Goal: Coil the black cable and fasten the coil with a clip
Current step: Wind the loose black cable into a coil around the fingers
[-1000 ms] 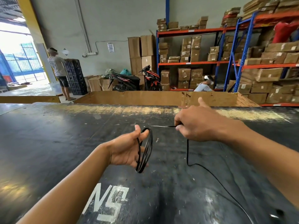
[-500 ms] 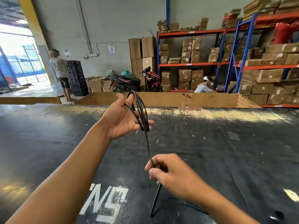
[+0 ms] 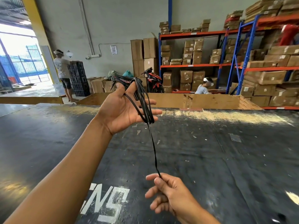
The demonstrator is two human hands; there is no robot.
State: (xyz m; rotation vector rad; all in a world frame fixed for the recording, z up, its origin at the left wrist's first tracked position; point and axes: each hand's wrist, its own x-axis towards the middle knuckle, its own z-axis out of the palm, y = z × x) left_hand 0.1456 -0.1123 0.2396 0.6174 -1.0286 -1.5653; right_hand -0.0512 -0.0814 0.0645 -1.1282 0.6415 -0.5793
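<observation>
My left hand [image 3: 120,109] is raised palm up above the black table, fingers spread. Several loops of the black cable [image 3: 144,102] hang around its index finger and lower fingers. From the coil's lower end a single strand [image 3: 152,147] runs taut down to my right hand [image 3: 168,193], which pinches it between thumb and forefinger near the table's front. No cable shows past my right hand. No clip is in view.
The wide black table [image 3: 226,159] carries white painted letters [image 3: 105,201] and small scraps of debris. Beyond its far edge stand a wooden crate [image 3: 210,101], a parked motorbike [image 3: 150,81], shelving with cardboard boxes [image 3: 267,78] and two people.
My left hand has lifted higher and opened wider with the coil. My right hand has drawn back toward me, pulling the strand straight; the loose tail below it is gone from view.
</observation>
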